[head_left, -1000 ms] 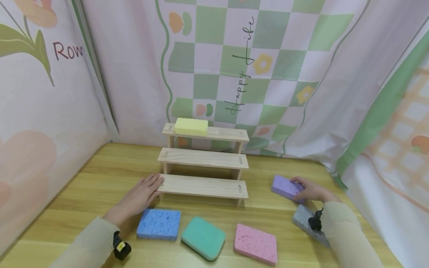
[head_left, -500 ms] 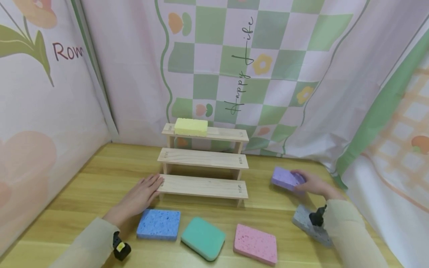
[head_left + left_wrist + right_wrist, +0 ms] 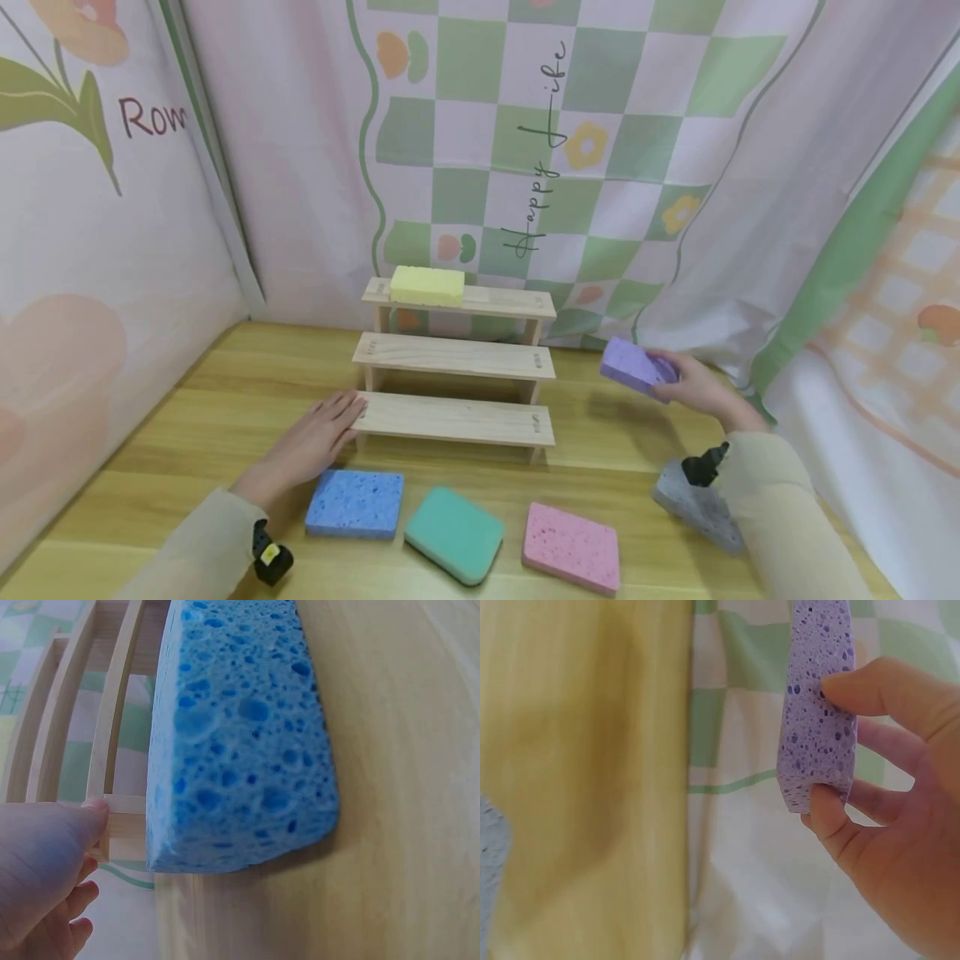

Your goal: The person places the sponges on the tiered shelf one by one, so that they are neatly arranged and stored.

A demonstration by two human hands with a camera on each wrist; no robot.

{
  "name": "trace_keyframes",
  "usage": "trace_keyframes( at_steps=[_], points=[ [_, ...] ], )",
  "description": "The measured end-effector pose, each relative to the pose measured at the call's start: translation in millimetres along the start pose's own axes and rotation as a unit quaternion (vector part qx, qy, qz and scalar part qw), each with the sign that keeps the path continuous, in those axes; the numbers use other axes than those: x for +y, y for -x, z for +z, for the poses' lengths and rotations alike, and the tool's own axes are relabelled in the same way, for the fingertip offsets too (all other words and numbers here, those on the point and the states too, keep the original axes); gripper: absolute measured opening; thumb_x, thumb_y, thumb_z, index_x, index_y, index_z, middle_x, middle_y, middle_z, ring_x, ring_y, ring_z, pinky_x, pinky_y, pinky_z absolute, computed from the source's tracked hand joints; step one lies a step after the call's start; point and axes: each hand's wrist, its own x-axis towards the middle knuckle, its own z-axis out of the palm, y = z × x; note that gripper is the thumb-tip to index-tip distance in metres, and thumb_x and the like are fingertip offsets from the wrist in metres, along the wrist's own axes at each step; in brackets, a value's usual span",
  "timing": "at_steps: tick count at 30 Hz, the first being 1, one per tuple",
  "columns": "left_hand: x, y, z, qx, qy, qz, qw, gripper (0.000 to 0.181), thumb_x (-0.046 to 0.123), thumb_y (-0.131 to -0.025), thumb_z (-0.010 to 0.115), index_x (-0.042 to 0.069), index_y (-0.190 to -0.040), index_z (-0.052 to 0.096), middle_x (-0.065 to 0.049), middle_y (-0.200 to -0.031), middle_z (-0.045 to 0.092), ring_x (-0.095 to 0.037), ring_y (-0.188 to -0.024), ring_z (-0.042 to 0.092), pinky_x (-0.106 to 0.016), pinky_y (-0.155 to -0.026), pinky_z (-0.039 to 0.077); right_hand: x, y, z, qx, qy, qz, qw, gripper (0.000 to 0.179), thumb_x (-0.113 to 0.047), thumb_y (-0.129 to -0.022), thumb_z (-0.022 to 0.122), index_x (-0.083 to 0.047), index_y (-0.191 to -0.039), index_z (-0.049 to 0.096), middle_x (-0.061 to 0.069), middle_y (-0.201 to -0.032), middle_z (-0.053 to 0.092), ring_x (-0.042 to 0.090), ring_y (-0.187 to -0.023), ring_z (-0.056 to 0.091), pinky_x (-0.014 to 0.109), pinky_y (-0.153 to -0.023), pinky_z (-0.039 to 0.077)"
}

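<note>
My right hand (image 3: 693,383) pinches a purple sponge (image 3: 633,367) by its right end, held above the table right of a three-step wooden display stand (image 3: 453,419). In the right wrist view the thumb and fingers grip the purple sponge (image 3: 817,705) on its faces and end. My left hand (image 3: 318,437) holds the left end of the stand's lowest step. Its thumb lies against the step's corner in the left wrist view, with the other fingers curled down beside it. A yellow sponge (image 3: 427,286) lies on the top step, towards the left.
Blue (image 3: 355,502), green (image 3: 454,535) and pink (image 3: 572,547) sponges lie in a row before the stand. A grey sponge (image 3: 693,508) rests under the right wrist. Fabric curtains (image 3: 300,167) enclose the wooden table (image 3: 225,400) at the back and sides.
The right hand has lifted the purple sponge off the table and moved it up and back, slightly leftward. The left hand and the stand have stayed put.
</note>
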Motion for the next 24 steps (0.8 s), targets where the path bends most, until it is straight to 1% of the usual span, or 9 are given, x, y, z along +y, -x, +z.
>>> trace_keyframes(
  at_steps=[3, 5, 10, 14, 20, 24],
  points=[
    [0.1, -0.1, 0.3, 0.000, 0.003, 0.000, 1.0000, 0.047, 0.016, -0.097, 0.048, -0.006, -0.137, 0.038, -0.026, -0.140, 0.034, -0.042, -0.128, 0.030, -0.055, -0.102, 0.025, -6.0, -3.8, -4.2, 0.004, 0.002, 0.006, 1.0000, 0.065, -0.008, -0.080, 0.066, 0.013, -0.134, 0.035, 0.037, -0.124, 0.041, 0.046, -0.106, 0.046, 0.057, -0.087, 0.038],
    [0.2, -0.1, 0.2, 0.002, 0.004, 0.002, 1.0000, 0.047, 0.015, -0.096, 0.048, -0.006, -0.137, 0.038, -0.026, -0.139, 0.034, -0.042, -0.127, 0.030, -0.055, -0.102, 0.025, -9.5, -6.7, -7.1, 0.007, 0.005, 0.000, 1.0000, 0.064, -0.007, -0.081, 0.066, 0.013, -0.133, 0.034, 0.038, -0.125, 0.040, 0.047, -0.105, 0.045, 0.057, -0.086, 0.038],
    [-0.6, -0.2, 0.5, 0.005, 0.005, 0.005, 1.0000, 0.047, 0.015, -0.096, 0.049, -0.006, -0.136, 0.038, -0.026, -0.139, 0.035, -0.042, -0.127, 0.031, -0.055, -0.102, 0.026, -21.0, -11.5, -13.5, 0.013, 0.005, -0.002, 0.9999, 0.064, -0.009, -0.082, 0.064, 0.013, -0.134, 0.033, 0.039, -0.127, 0.036, 0.050, -0.109, 0.041, 0.062, -0.090, 0.033],
    [-0.6, -0.2, 0.5, 0.006, 0.003, 0.006, 1.0000, 0.047, 0.015, -0.096, 0.049, -0.006, -0.136, 0.039, -0.026, -0.139, 0.035, -0.043, -0.127, 0.031, -0.055, -0.102, 0.026, -30.4, -15.8, -18.4, 0.019, 0.004, 0.004, 0.9998, 0.065, -0.010, -0.083, 0.062, 0.010, -0.136, 0.032, 0.038, -0.129, 0.035, 0.050, -0.111, 0.039, 0.063, -0.092, 0.030],
    [0.4, 0.0, -0.3, 0.005, 0.006, 0.002, 1.0000, 0.047, 0.014, -0.096, 0.050, -0.006, -0.136, 0.038, -0.026, -0.139, 0.035, -0.042, -0.127, 0.031, -0.055, -0.102, 0.026, -43.9, -26.9, -23.1, 0.034, 0.004, -0.021, 0.9992, 0.061, -0.007, -0.083, 0.061, 0.011, -0.135, 0.034, 0.037, -0.132, 0.033, 0.052, -0.118, 0.032, 0.062, -0.097, 0.025],
    [0.7, 0.0, -0.1, 0.003, 0.005, -0.001, 1.0000, 0.047, 0.015, -0.096, 0.050, -0.005, -0.137, 0.038, -0.025, -0.139, 0.034, -0.042, -0.127, 0.031, -0.055, -0.102, 0.025, -54.3, -33.5, -23.9, 0.035, 0.009, -0.028, 0.9990, 0.061, -0.007, -0.083, 0.061, 0.010, -0.136, 0.035, 0.035, -0.131, 0.035, 0.050, -0.117, 0.036, 0.061, -0.097, 0.026]
  ],
)
